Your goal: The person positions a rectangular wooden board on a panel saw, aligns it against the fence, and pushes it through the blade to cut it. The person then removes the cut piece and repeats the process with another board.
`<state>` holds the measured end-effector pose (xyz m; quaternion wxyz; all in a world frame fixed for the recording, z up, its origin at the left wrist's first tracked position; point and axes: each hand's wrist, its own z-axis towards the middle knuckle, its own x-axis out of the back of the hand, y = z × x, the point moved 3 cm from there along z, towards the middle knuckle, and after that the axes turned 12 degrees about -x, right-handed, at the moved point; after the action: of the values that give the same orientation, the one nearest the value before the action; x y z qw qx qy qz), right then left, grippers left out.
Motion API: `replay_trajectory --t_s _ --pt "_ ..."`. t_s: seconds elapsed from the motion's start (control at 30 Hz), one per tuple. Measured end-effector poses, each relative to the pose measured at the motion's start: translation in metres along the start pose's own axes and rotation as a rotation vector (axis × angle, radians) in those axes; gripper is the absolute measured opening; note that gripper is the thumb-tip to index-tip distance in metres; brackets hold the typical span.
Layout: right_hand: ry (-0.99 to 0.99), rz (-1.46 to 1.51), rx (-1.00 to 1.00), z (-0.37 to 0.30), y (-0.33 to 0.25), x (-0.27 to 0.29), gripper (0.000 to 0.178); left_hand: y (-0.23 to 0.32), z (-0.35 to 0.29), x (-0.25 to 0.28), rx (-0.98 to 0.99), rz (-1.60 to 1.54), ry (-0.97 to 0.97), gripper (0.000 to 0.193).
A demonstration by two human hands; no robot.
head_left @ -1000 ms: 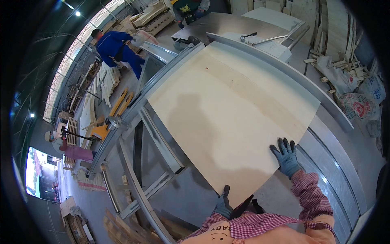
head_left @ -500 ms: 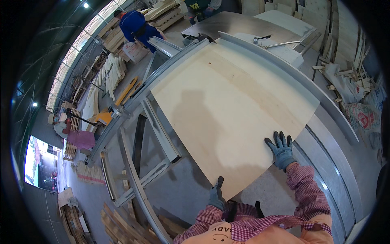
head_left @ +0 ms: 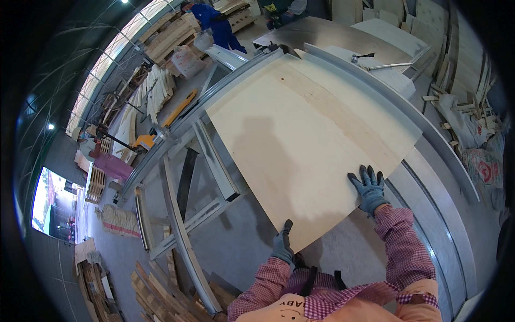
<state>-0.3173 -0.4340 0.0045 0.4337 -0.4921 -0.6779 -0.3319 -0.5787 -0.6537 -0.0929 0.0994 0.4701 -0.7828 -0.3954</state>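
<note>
A large pale plywood sheet [head_left: 300, 150] lies flat across the metal sliding-table saw [head_left: 429, 177], with my shadow on it. My left hand [head_left: 282, 246], in a grey-blue work glove with dark fingertips, grips the sheet's near corner. Its thumb rests on top and the other fingers are hidden below. Spread flat on the sheet near its right edge is my right hand [head_left: 370, 192], gloved the same way. The long metal fence [head_left: 386, 91] runs along the sheet's far right side.
An open metal outrigger frame [head_left: 214, 161] stands to the left. Wood offcuts [head_left: 155, 290] lie on the floor at lower left. A person in blue [head_left: 217, 27] is near stacked timber at the back; another person's arm [head_left: 295, 8] shows beyond the saw. Sacks [head_left: 483, 161] sit at right.
My view has shifted slightly. Both hands keep their places on the sheet, which has slid slightly forward. The person in blue has straightened and moved to the right.
</note>
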Motion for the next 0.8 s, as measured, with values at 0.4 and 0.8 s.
replay_trajectory --t_s 0.4,0.8 --pt "-0.034 0.039 -0.005 -0.009 -0.001 0.004 0.119 0.015 -0.02 -0.005 -0.131 0.111 0.088 0.079" --pt "0.02 0.053 -0.001 -0.008 0.0 0.0 0.104 -0.027 -0.02 0.008 0.011 -0.199 -0.163 0.052"
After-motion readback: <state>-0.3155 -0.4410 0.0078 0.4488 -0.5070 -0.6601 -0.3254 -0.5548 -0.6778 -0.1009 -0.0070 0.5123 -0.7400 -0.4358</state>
